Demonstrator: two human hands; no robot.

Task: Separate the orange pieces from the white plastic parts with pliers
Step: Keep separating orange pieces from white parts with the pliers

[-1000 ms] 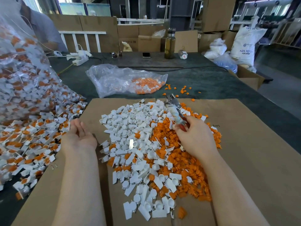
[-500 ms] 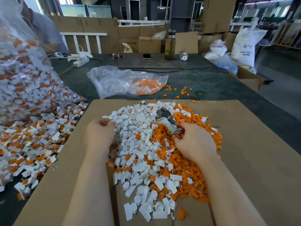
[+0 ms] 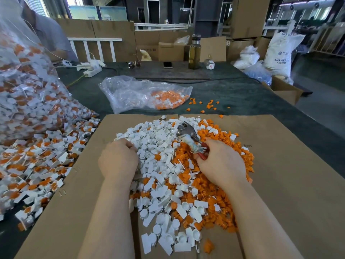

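Pliers (image 3: 188,136) in right hand (image 3: 222,163), left hand (image 3: 118,158) alongside

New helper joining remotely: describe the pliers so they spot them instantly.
Find the cardboard sheet with the heap of white and orange pieces. At its far edge, the right hand grips the pliers: the only grey metal thing there, red handles, head pointing away.

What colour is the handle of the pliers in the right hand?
Red, where the pliers handle peeks out beside the right hand, in the head view.
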